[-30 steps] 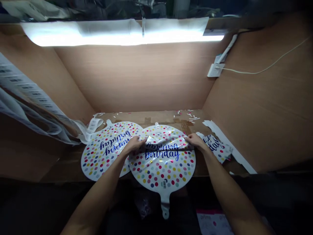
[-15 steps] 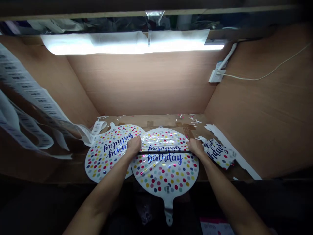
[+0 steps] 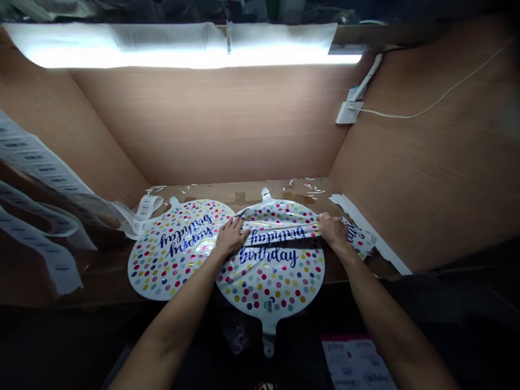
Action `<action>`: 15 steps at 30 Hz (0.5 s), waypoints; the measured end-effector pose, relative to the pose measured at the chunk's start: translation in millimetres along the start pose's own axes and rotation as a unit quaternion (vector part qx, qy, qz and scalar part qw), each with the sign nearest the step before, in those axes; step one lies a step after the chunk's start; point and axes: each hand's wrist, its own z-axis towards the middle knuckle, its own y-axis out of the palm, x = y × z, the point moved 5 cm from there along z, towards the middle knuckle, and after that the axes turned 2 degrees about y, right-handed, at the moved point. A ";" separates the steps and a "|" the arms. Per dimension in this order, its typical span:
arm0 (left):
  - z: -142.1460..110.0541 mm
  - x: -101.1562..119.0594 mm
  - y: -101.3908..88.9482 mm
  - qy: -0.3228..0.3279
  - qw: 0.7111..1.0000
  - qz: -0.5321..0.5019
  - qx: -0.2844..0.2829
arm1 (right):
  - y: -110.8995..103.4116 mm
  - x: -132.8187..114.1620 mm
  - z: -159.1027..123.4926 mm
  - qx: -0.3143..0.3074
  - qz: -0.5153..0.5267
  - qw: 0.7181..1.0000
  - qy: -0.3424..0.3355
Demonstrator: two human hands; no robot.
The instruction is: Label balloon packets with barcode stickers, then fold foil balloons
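On plywood bench, foil balloon lying flat in front of me, upper part folded over into shiny band. My left hand and right hand well apart, pinching band's two ends. Second polka-dot balloon just left, barcode label strip beyond it. Best to pull evenly both sides, keeping crease straight, foil unwrinkled.

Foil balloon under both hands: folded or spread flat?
Partly folded: a band with upside-down lettering lies across the balloon, between the left hand and right hand.
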 end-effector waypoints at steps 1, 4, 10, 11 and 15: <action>-0.1 -1.1 -1.8 -0.005 1.000 -0.002 -0.006 | 1.2 14.3 -9.9 -0.004 -0.004 1.000 0.014; 2.8 -2.7 -10.5 -0.030 0.999 -0.016 -0.033 | 9.6 57.9 -52.0 -0.018 -0.008 0.999 0.046; 28.0 47.3 -16.4 -0.007 0.995 -0.038 -0.093 | 29.7 87.7 -138.0 -0.029 -0.001 0.999 0.037; 30.6 59.5 -13.2 0.001 0.993 -0.040 -0.112 | 32.1 85.5 -145.9 -0.029 0.002 0.999 0.043; 27.2 93.6 -3.1 0.026 0.982 -0.051 -0.178 | 40.7 74.0 -157.5 -0.037 0.011 0.998 0.044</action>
